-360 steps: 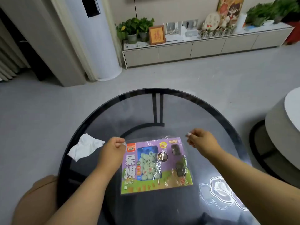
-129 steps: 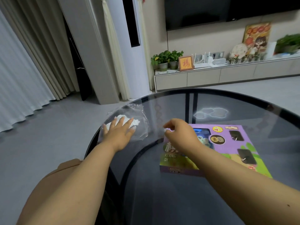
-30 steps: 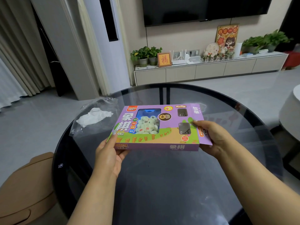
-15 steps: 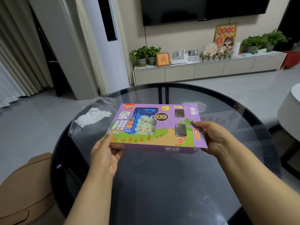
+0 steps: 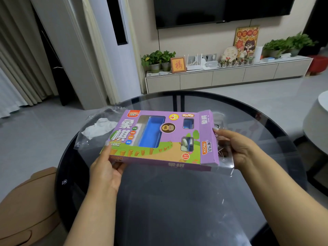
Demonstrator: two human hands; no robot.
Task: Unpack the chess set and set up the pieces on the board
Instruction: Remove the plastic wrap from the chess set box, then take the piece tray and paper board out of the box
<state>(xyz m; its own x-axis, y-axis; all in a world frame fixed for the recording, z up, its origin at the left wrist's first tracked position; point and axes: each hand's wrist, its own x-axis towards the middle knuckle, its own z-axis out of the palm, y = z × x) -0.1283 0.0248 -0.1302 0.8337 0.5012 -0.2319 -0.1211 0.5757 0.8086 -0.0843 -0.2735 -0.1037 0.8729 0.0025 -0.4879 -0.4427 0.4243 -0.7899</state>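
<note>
Above table point(image 5: 177, 201), box point(image 5: 170, 153), flap point(image 5: 208, 137) open.

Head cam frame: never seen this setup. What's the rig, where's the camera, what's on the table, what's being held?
There is no robot here. A person works with two bare hands, and one wide-angle camera worn on the head looks forward and down, so both arms enter from the bottom of the picture.

The left hand grips the near left corner of a purple chess set box, held above a round dark glass table. The right hand holds a clear plastic tray that sticks out of the box's right end, where the end flap stands open.

On the table, behind the box on the left, lies a clear plastic bag over a crumpled white tissue.
</note>
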